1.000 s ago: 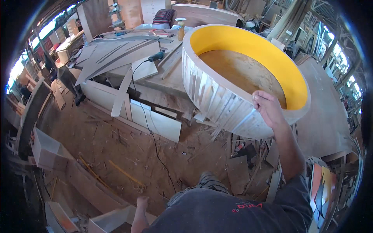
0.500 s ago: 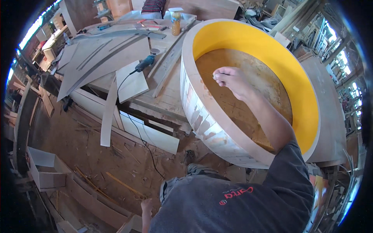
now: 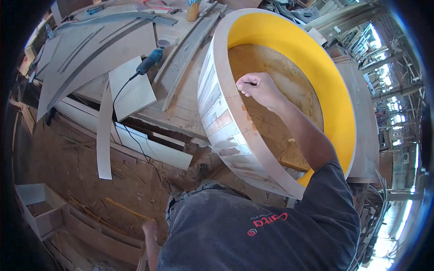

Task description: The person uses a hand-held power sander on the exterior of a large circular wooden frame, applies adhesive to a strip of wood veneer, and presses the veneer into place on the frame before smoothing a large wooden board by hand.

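Note:
My right hand [image 3: 257, 90] is pinched closed on a small pale piece [image 3: 239, 87], too small to name. It hovers at the inner left edge of a big round wooden drum-shaped frame [image 3: 246, 124]. The frame's inside wall [image 3: 332, 95] is bright yellow, its rim is bare wood, and pale patches cover its outer side [image 3: 221, 119]. Inside lies a stained brown round panel [image 3: 289, 74]. Low at my left side hangs my left hand [image 3: 149, 227], near a thin yellowish strip [image 3: 126, 208] on the floor. Its fingers are mostly hidden.
On the worktable left of the frame lie a corded angle grinder [image 3: 151, 60], a pale board [image 3: 131, 88], long wooden strips [image 3: 187, 58] and a bottle [image 3: 193, 10]. The grinder's cord [image 3: 118, 97] trails to the floor. An open wooden box frame [image 3: 47, 214] stands at lower left.
My right hand has come left, from over the inside of the round frame to its rim edge, still pinched. The whole view has shifted, so the surroundings appear further left and mostly higher.

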`<action>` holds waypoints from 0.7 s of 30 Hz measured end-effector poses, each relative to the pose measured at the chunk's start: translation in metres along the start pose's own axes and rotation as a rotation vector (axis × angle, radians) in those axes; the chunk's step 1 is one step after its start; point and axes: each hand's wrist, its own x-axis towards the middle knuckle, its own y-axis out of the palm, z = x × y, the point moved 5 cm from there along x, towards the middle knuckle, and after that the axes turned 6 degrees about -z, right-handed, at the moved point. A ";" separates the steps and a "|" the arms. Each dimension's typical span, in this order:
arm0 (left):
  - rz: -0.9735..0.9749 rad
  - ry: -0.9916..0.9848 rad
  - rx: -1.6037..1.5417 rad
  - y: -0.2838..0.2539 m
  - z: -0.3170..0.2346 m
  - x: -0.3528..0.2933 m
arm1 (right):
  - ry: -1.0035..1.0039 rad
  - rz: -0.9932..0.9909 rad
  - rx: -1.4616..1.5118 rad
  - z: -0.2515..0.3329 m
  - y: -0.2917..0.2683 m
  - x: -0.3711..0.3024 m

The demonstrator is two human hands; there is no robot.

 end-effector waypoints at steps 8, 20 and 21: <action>-0.364 -0.317 -1.345 -0.109 0.024 0.075 | -0.057 -0.021 -0.205 -0.002 0.008 0.005; -0.099 -0.495 -1.264 -0.030 -0.005 0.057 | 0.036 -0.050 -0.144 -0.001 0.007 0.021; -0.104 -0.502 -1.269 -0.036 -0.011 0.048 | 0.036 -0.035 -0.145 0.000 0.009 0.024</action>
